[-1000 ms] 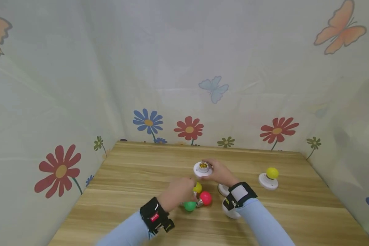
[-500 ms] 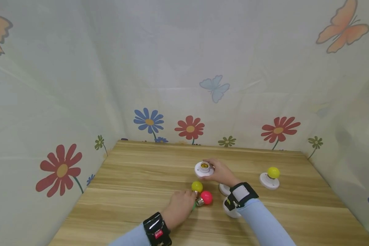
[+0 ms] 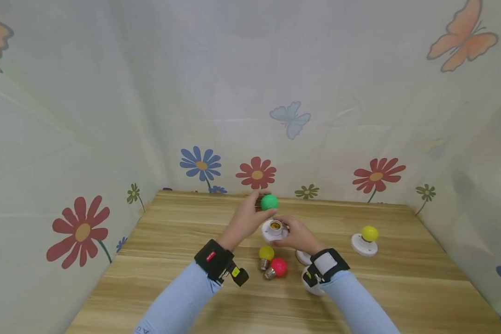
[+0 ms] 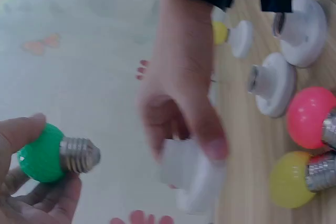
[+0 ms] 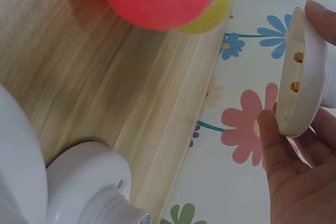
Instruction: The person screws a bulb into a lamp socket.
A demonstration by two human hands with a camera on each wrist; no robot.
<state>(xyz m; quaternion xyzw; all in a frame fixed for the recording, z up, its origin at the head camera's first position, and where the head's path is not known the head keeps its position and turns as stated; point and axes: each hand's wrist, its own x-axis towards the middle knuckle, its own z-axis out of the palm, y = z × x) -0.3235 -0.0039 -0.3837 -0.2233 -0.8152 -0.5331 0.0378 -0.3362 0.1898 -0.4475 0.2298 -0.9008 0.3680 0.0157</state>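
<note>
My left hand (image 3: 248,220) grips a green bulb (image 4: 42,153) by its globe; in the left wrist view its metal screw base points toward the other hand. Just below it in the head view, my right hand (image 3: 298,233) holds a white lamp socket (image 3: 271,236) by the rim of its round base, the brass-lined opening facing up. The right wrist view shows the hollow underside of that lamp socket (image 5: 304,72), with two brass screws inside. A yellow bulb (image 3: 266,253) and a red bulb (image 3: 279,266) lie side by side on the table beneath the hands.
Two more white lamp sockets (image 4: 273,85) stand on the wooden table (image 3: 183,241), partly behind my right wrist in the head view. Farther right, another socket (image 3: 364,248) bears a yellow bulb (image 3: 369,233). A flower-printed curtain (image 3: 217,93) surrounds the table.
My left hand has picked up the green bulb from beside the yellow and red ones and raised it close to the socket. My right hand has kept the socket in nearly the same place.
</note>
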